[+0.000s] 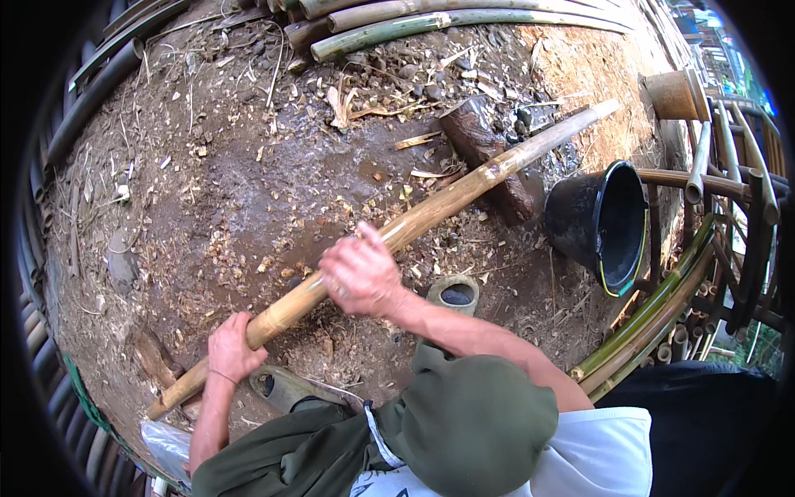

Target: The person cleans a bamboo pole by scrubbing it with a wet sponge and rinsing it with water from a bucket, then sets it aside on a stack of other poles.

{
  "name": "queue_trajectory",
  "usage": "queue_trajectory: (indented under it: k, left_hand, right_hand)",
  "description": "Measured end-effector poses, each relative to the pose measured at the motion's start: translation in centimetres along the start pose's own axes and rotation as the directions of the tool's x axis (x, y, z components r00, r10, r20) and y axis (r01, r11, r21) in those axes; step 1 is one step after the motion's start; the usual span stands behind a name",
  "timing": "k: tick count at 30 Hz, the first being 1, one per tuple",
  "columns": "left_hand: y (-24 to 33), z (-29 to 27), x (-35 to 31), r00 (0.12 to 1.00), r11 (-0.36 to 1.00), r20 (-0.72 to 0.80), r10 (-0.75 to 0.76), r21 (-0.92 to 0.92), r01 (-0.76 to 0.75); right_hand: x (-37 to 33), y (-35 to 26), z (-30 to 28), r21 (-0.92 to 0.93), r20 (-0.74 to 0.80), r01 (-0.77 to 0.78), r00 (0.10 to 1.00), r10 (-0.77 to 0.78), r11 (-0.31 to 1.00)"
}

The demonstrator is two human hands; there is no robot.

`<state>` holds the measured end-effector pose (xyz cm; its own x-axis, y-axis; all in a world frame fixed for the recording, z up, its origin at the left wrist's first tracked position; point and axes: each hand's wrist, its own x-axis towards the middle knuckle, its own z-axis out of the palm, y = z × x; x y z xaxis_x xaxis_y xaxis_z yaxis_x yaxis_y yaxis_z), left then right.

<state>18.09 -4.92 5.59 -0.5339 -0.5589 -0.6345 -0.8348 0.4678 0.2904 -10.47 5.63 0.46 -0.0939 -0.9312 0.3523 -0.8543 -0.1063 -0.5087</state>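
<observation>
A long tan bamboo pole [451,199] slants across the view from lower left to upper right. Close to its near end, my left hand [235,348] is closed around it. My right hand [360,273] wraps over the pole farther up, its fingers slightly blurred; whether anything lies under that palm is hidden. Toward its far end the pole lies across a dark wet log [489,157] on the ground. The upper part of the pole looks paler and shiny.
A black bucket [571,219] with a yellow-green handle is right of the log. Bamboo poles [464,21] lie along the far side, with more green poles [650,319] at right. Chips and shavings litter the damp soil. Two rounded tan-grey shapes [454,290], perhaps footwear, sit below the pole.
</observation>
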Motion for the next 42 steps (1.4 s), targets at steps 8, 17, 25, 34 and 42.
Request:
queue_trajectory:
  k: [8, 17, 25, 34, 42]
  left_hand:
    - [3.4, 4.5, 0.3, 0.894, 0.987, -0.417, 0.163, 0.081, -0.142]
    - [1.2, 4.7, -0.1, 0.890, 0.986, -0.424, 0.169, 0.073, -0.153]
    - [2.2, 2.2, 1.0, 0.952, 0.990, -0.287, 0.105, -0.065, -0.129]
    - [2.2, 0.5, 1.3, 0.994, 0.987, -0.096, 0.043, -0.150, -0.057]
    - [-1.5, 0.0, 4.0, 0.958, 0.903, 0.274, 0.084, -0.427, 0.043]
  right_hand:
    - [0.0, 20.1, -14.0, -0.455, -0.190, -0.107, 0.982, 0.021, 0.884]
    - [-1.2, 9.4, -5.5, -0.146, -0.049, -0.003, 0.999, -0.005, 0.989]
    - [-1.4, 15.7, -8.9, -0.237, -0.306, -0.322, 0.920, 0.244, 0.916]
    - [-1.2, 20.9, -14.2, -0.433, -0.190, -0.282, 0.957, 0.219, 0.856]
    - [1.1, -1.7, 0.7, 0.021, 0.011, 0.124, 0.992, -0.125, 0.992]
